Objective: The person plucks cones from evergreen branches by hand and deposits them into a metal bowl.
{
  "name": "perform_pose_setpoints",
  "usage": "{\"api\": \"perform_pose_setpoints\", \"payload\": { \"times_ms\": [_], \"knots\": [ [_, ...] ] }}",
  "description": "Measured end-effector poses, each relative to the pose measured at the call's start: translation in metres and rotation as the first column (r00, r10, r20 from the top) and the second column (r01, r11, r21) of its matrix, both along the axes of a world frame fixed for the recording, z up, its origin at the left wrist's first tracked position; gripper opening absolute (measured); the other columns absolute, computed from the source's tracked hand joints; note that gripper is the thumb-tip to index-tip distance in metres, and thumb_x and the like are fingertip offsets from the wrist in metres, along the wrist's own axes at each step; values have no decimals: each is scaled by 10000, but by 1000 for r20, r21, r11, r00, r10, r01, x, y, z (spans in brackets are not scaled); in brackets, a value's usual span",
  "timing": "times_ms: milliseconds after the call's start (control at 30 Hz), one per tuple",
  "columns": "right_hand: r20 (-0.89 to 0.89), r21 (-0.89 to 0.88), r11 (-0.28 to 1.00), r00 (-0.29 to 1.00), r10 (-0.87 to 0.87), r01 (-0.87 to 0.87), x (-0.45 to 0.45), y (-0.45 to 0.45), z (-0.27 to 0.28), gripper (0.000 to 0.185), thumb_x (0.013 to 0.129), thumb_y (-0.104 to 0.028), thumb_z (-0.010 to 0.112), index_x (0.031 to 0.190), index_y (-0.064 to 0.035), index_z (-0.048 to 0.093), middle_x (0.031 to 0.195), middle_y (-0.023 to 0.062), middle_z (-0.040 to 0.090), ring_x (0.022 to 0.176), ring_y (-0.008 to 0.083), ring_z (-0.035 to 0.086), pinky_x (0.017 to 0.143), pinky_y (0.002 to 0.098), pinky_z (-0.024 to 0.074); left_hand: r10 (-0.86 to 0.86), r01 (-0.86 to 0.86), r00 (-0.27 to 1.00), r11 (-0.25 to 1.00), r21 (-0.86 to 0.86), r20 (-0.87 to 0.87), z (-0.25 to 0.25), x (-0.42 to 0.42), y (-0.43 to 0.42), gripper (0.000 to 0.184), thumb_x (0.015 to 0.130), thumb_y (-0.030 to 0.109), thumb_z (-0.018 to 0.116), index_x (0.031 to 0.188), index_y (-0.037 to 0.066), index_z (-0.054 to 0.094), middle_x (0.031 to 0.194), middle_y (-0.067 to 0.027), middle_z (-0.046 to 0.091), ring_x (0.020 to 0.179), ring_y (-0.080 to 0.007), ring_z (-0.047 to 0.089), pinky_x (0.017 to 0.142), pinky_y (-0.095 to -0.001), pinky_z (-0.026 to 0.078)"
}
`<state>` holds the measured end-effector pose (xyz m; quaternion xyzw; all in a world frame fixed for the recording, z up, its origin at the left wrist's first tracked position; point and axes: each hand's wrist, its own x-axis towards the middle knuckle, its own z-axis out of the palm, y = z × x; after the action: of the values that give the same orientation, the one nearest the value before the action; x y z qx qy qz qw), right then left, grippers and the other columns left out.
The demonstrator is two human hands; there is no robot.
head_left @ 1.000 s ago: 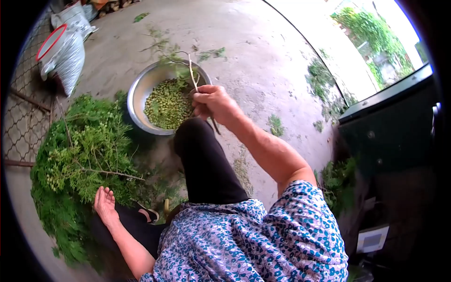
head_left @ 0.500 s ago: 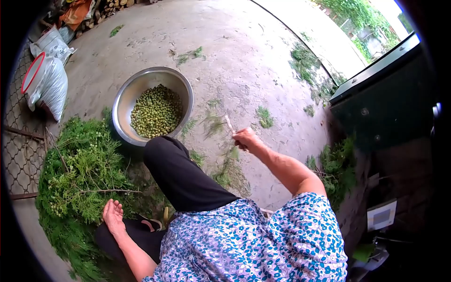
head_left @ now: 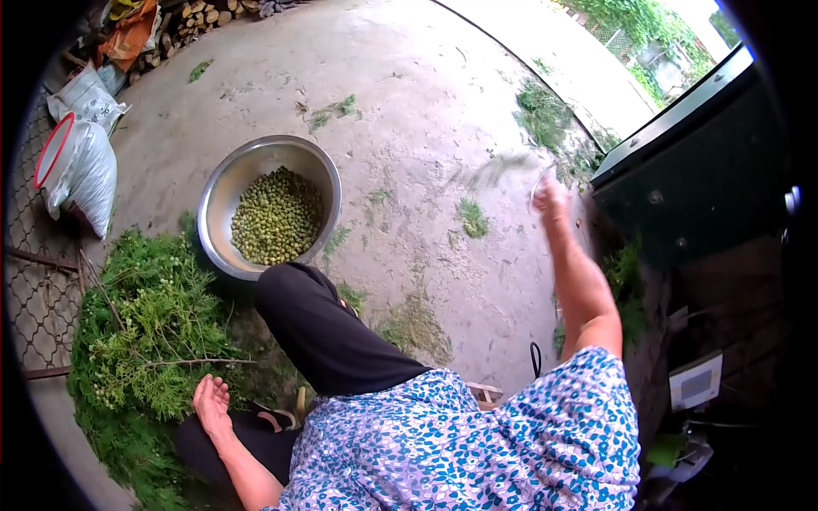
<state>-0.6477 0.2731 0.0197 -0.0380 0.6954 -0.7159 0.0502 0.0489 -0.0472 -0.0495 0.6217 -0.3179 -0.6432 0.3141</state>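
My right hand [head_left: 552, 198] is stretched far out to the right, closed on a thin green branch [head_left: 503, 170] that is smeared by motion. My left hand [head_left: 212, 404] rests palm up by my dark trouser leg, its fingers loosely spread and holding nothing. Just above it lies a big heap of leafy green branches [head_left: 158, 315] with small round cones. A wide metal basin [head_left: 209, 223], partly filled with small green round cones [head_left: 277, 217], stands on the floor beyond my raised knee.
A white sack [head_left: 92, 175] with a red rim leans by wire mesh at the left. Firewood [head_left: 200, 19] is stacked at the back left. Green scraps [head_left: 473, 218] lie on the concrete floor. A dark green metal box [head_left: 699, 162] stands at the right.
My right hand has swung from above the basin out to the far right with the branch. The view has shifted, and my left hand still lies by my leg.
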Motion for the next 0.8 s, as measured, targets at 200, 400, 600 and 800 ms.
{"api": "perform_pose_setpoints", "payload": {
  "times_ms": [200,400,600,800],
  "knots": [
    [-41,174,960,976,-213,217,-22,-14,23,239,779,-151,598,938,18,539,695,98,571,533,188,585,428,292,466,-16,14,1000,999,-45,-25,13,-1,10,280,844,212,566,1072,53,531,836,-22,603,692,-107,575,583,-210,446],
    [376,73,940,882,284,-334,124,-156,-14,197,800,-136,582,942,-2,556,729,87,589,606,202,607,546,336,525,-27,-1,991,977,-213,-131,51,6,15,276,839,154,564,1073,10,533,858,-69,606,731,-135,589,617,-226,476],
    [286,-285,633,566,773,-720,279,-288,8,171,839,-97,535,959,22,558,750,73,575,638,170,570,588,293,498,322,-402,902,869,-289,-288,70,38,22,234,826,128,585,1020,-2,564,842,-88,615,716,-157,601,629,-238,485],
    [150,-455,236,188,971,-859,449,-334,77,178,851,-109,531,967,21,565,786,68,581,661,158,571,600,271,478,592,-727,685,595,-343,-424,101,80,24,158,818,129,601,952,47,610,769,-46,616,648,-127,583,579,-222,463]
  ]
}}
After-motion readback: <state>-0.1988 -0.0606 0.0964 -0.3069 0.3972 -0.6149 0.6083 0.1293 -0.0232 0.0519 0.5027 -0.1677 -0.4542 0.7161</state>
